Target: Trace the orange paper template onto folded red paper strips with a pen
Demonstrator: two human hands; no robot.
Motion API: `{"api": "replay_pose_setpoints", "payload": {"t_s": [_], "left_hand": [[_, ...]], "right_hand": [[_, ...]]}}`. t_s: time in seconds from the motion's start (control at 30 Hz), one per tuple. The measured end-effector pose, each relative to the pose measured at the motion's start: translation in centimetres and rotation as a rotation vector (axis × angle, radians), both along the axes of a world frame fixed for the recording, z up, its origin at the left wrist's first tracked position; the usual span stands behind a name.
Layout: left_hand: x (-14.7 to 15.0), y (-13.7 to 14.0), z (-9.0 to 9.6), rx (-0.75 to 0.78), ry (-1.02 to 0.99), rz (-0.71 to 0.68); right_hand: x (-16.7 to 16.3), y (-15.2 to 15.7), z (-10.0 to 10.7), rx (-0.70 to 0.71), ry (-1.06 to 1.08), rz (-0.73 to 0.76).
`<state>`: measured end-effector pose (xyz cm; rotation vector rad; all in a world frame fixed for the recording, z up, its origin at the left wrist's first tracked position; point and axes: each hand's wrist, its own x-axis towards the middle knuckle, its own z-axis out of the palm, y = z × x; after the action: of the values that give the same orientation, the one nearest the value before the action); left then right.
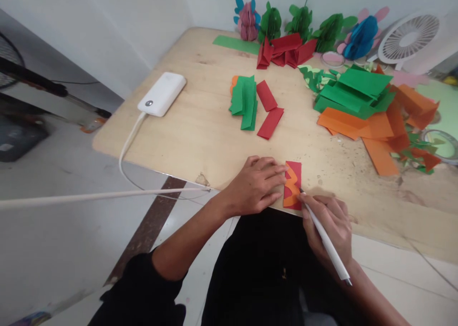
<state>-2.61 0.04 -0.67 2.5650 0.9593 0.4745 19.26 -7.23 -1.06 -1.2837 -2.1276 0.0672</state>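
A white pen (327, 242) is gripped in my right hand (331, 226), its dark tip at the right edge of an orange paper cutout (291, 187) with a wavy outline. The cutout lies on a small red paper rectangle (298, 168) by the table's front edge. My left hand (259, 185) rests flat, fingers stretched out, with its fingertips on the left side of the cutout. Beyond my hands lie folded green papers (244, 101) over another orange piece (234, 82), beside two red folded papers (271, 123).
A white power bank (162, 94) with a cable sits at the left. Several paper figures (270, 23), red folded papers (286, 50) and a white fan (410, 37) line the back. Stacked green papers (358, 92), orange papers (386, 130) and scraps lie at the right.
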Motion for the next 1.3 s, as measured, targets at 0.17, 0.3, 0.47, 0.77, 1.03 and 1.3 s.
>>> {"api": "replay_pose_setpoints", "payload": {"t_s": [0.17, 0.3, 0.47, 0.77, 1.03, 1.3], "left_hand": [[0.14, -0.08, -0.07, 0.003, -0.017, 0.008], [0.17, -0.1, -0.1, -0.007, -0.022, 0.017], [0.19, -0.07, -0.31, -0.005, -0.022, 0.018], [0.18, -0.09, -0.1, -0.002, -0.017, 0.015], [0.13, -0.1, 0.15, -0.015, -0.022, 0.008], [0.17, -0.16, 0.14, -0.024, -0.024, 0.016]], "right_hand": [[-0.1, 0.04, 0.18, 0.008, -0.004, 0.005], [-0.09, 0.03, 0.29, 0.008, -0.02, 0.011], [-0.22, 0.07, 0.46, 0.017, -0.014, 0.017], [-0.23, -0.01, 0.23, 0.022, -0.006, 0.015], [-0.22, 0.18, 0.3, 0.044, -0.018, 0.024], [-0.15, 0.09, 0.23, 0.049, -0.023, 0.029]]}}
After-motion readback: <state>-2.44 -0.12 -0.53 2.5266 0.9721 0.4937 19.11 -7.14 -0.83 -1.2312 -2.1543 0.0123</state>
